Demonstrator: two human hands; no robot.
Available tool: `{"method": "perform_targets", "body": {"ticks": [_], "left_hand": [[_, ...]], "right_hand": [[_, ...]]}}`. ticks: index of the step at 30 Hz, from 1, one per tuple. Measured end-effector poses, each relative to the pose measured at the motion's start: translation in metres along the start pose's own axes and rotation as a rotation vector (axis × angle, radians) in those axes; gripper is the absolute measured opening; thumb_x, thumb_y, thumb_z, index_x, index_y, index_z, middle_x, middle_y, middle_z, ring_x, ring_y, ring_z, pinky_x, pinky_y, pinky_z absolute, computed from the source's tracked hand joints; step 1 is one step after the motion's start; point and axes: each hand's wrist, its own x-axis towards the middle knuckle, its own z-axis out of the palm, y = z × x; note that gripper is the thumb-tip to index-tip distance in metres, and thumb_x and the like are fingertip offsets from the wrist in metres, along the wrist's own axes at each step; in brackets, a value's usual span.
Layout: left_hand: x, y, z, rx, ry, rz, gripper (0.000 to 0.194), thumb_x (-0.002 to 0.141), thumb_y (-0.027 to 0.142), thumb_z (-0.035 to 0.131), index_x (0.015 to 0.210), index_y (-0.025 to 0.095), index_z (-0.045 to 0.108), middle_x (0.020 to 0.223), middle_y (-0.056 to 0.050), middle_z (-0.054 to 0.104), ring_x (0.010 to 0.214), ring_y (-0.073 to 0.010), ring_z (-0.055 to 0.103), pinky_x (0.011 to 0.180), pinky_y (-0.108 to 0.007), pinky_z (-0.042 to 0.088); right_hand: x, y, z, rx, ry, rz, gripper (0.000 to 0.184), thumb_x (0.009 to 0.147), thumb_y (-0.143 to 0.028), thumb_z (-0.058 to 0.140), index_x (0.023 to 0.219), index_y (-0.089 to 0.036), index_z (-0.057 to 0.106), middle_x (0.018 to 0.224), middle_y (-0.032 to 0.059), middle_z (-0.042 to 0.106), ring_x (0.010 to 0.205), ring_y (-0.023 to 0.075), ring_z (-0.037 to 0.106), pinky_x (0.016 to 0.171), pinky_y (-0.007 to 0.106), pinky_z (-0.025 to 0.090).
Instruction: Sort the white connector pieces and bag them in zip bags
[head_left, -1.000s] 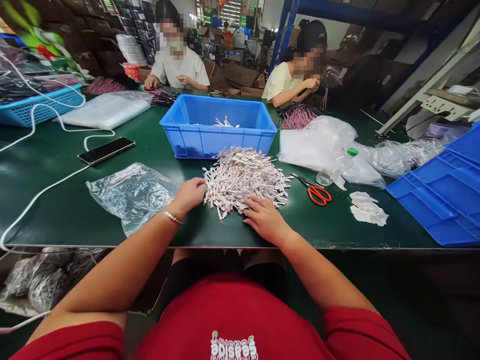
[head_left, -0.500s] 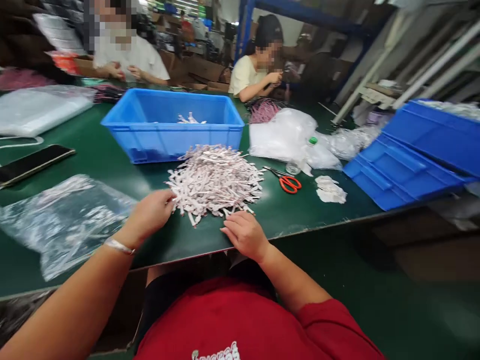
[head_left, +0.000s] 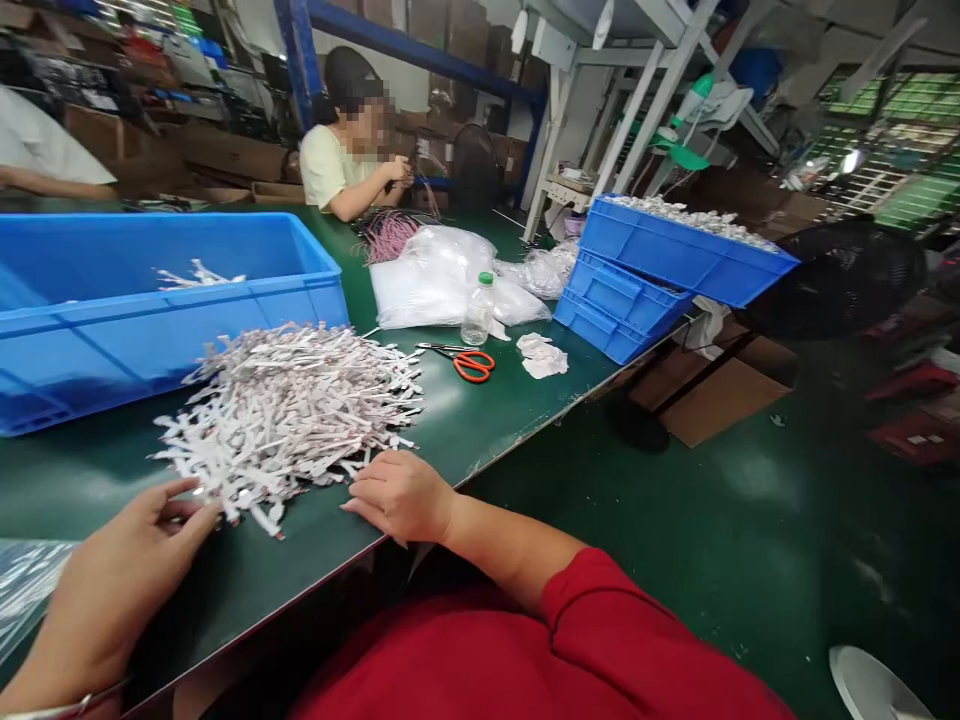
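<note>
The left hand point(head_left: 139, 565), half curled, is at the near left edge of a pile of small white pieces point(head_left: 292, 400), and the right hand point(head_left: 401, 497), fingers bent inward, is at its near right edge; whether either grips a piece I cannot tell. The pile lies on the green bench point(head_left: 450, 425), just in front of a blue bin point(head_left: 172, 335), with orange-handled scissors point(head_left: 472, 364) to its right.

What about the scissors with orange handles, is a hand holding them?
No, the scissors lie on the green table, beyond the right hand, with no hand touching them.
</note>
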Motion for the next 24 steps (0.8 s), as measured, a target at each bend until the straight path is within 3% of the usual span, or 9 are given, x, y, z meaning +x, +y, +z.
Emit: {"method": "perform_targets", "body": {"ticks": [3,6,10,11,13,16,19,24], "left_hand": [[-0.006,0.004,0.0,-0.196,0.026,0.034,0.055,0.071,0.055,0.051,0.114,0.02,0.05,0.078,-0.004,0.071,0.075,-0.03,0.065,0.066,-0.037,0.047],[-0.009,-0.004,-0.011,-0.322,-0.053,0.038,0.048,0.073,0.052,0.051,0.105,0.017,0.058,0.069,-0.004,0.069,0.064,-0.0243,0.063,0.063,-0.033,0.047],[-0.011,-0.019,-0.043,-0.098,0.282,-0.036,0.036,0.082,0.038,0.043,0.099,0.016,0.065,0.083,-0.008,0.07,0.076,-0.0237,0.063,0.069,-0.032,0.045],[-0.01,-0.021,-0.049,-0.04,0.329,-0.051,0.035,0.082,0.036,0.043,0.101,0.016,0.066,0.089,-0.009,0.07,0.082,-0.0249,0.063,0.072,-0.032,0.045],[-0.003,-0.022,-0.053,0.051,0.312,-0.008,0.034,0.083,0.03,0.044,0.104,0.016,0.067,0.098,-0.01,0.07,0.091,-0.0262,0.062,0.078,-0.033,0.044],[0.019,-0.018,-0.041,0.196,0.226,0.173,0.036,0.079,0.021,0.047,0.107,0.019,0.068,0.102,-0.01,0.068,0.096,-0.0257,0.061,0.083,-0.033,0.044],[0.04,-0.015,-0.021,0.286,0.235,0.322,0.039,0.076,0.019,0.049,0.11,0.019,0.069,0.106,-0.011,0.065,0.099,-0.0255,0.059,0.087,-0.033,0.044],[0.049,-0.017,-0.006,0.178,0.301,0.458,0.031,0.084,0.03,0.045,0.087,0.017,0.073,0.101,-0.012,0.067,0.095,-0.0257,0.057,0.088,-0.036,0.044]], "right_hand": [[0.0,-0.002,-0.002,0.044,0.084,0.008,0.026,0.094,-0.032,0.048,0.081,-0.017,0.065,0.083,0.0043,0.07,0.08,0.0156,0.059,0.08,0.028,0.044],[0.0,-0.001,-0.003,0.111,0.124,0.017,0.021,0.093,-0.026,0.051,0.082,-0.016,0.065,0.083,0.0052,0.07,0.081,0.0164,0.059,0.08,0.029,0.045],[0.003,0.001,-0.004,0.165,0.123,0.033,0.016,0.091,-0.022,0.053,0.085,-0.017,0.066,0.085,0.0057,0.07,0.082,0.0175,0.059,0.079,0.031,0.046],[0.003,0.001,-0.004,0.166,0.121,0.035,0.015,0.091,-0.022,0.053,0.085,-0.017,0.066,0.085,0.0059,0.07,0.081,0.0177,0.059,0.079,0.031,0.046],[0.004,0.001,-0.004,0.163,0.124,0.029,0.014,0.09,-0.021,0.054,0.085,-0.017,0.066,0.085,0.006,0.07,0.081,0.0179,0.059,0.078,0.032,0.047],[0.004,0.001,-0.004,0.152,0.143,0.019,0.014,0.09,-0.021,0.054,0.084,-0.018,0.066,0.084,0.0059,0.07,0.08,0.0179,0.059,0.078,0.032,0.047],[0.003,0.001,-0.003,0.147,0.146,0.024,0.014,0.09,-0.021,0.054,0.084,-0.017,0.066,0.084,0.0059,0.07,0.08,0.018,0.059,0.078,0.032,0.048],[0.002,0.002,-0.003,0.153,0.144,0.043,0.014,0.09,-0.021,0.054,0.084,-0.018,0.066,0.083,0.0059,0.07,0.08,0.0183,0.059,0.078,0.033,0.048]]}}
